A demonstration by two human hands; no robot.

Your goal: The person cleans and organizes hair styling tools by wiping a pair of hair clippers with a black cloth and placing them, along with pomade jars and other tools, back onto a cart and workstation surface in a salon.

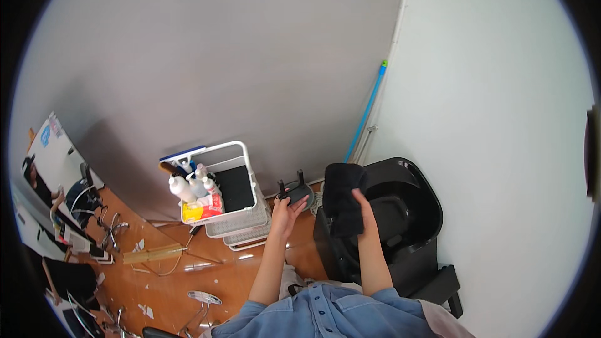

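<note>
My left hand (287, 213) holds a small dark round piece with short upright legs (298, 193), like a little upturned stool. The thumb lies by one leg and the fingers spread along the rim. A folded black towel (343, 197) is in my right hand (365, 211), with the thumb on its near face. The towel is over the left part of a black shampoo basin (394, 216) and hides some of its rim. To the left of my left hand stands a white trolley (256, 197).
The trolley's top basket carries several bottles (182, 188), a yellow and red packet (203, 210) and a brush. A blue pole (364, 115) leans in the wall corner. Left are a mirror (61, 150) reflecting a person, a bamboo-coloured stand (152, 254) and floor scraps (146, 311).
</note>
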